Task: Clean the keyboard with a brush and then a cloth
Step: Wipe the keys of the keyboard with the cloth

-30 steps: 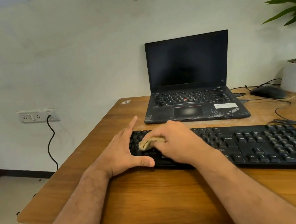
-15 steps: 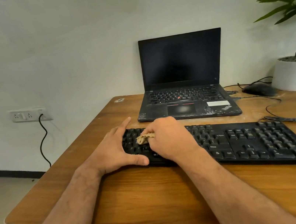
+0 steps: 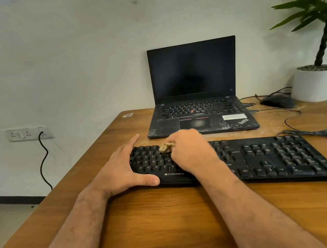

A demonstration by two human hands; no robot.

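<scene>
cloth on the keys, left hand bracing

black keyboard lies across the wooden desk, closest to the camera. left hand is spread flat over its left end, fingers straight, thumb along the front edge, not gripping anything. right hand is curled around a small bunched tan cloth, pressing it onto the upper left keys. behind that sits an open laptop with a dark screen, then a mouse and a potted plant off to the right by the wall.
</scene>
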